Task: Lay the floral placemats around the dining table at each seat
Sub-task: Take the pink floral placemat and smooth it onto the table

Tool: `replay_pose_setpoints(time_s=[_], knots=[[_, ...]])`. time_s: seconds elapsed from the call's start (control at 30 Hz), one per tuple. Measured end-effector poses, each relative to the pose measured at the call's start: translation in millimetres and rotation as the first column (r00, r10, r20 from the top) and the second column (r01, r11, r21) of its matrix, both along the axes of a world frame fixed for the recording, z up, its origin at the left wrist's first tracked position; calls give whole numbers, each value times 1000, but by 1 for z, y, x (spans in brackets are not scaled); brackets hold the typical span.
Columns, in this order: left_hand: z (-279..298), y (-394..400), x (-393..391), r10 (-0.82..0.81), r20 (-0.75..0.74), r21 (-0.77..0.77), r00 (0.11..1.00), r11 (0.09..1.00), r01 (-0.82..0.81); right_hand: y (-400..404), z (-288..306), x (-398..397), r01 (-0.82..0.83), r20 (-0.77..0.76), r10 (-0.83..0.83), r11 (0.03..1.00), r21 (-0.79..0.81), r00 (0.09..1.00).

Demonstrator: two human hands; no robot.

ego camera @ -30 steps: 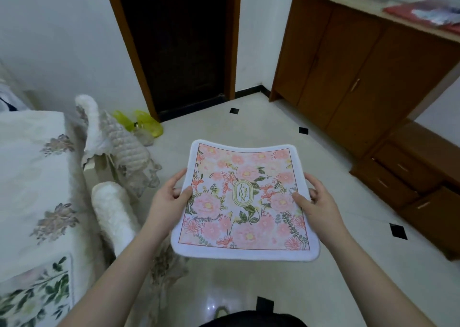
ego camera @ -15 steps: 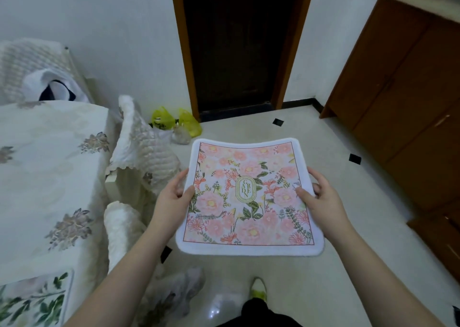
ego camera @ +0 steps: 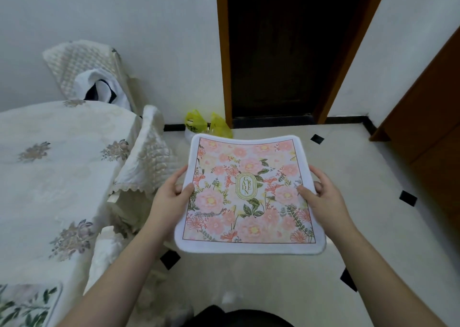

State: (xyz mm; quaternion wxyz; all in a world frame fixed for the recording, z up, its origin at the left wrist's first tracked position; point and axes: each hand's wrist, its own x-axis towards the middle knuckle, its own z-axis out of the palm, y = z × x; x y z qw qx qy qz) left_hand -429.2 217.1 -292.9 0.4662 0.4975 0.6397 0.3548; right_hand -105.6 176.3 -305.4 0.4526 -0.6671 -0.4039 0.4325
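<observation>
While our left hand (ego camera: 171,197) and right hand (ego camera: 323,197) gripped its side edges, the pink floral placemat (ego camera: 249,197) stretched flat between them.

The placemat (ego camera: 249,197) is hanging over the floor (ego camera: 361,227), between the left hand (ego camera: 169,197) and right hand (ego camera: 323,197). The counter (ego camera: 49,177) is lying to its left, another placemat (ego camera: 27,304) sitting on its near corner, the doorway (ego camera: 286,48) standing behind.
</observation>
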Motion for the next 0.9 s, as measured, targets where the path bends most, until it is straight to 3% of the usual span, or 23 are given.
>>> replay_pose_setpoints(time_s=[0.6, 0.73, 0.9], knots=[[-15, 171, -80, 154, 9, 39, 988, 987, -154, 217, -2, -79, -148, 54, 148, 989, 1, 988], [-14, 209, -101, 178, 73, 2, 981, 984, -178, 257, -4, -98, -157, 56, 156, 988, -1, 986], [-19, 247, -111, 165, 1, 19, 986, 986, -165, 298, -6, -105, -170, 50, 170, 985, -4, 984]])
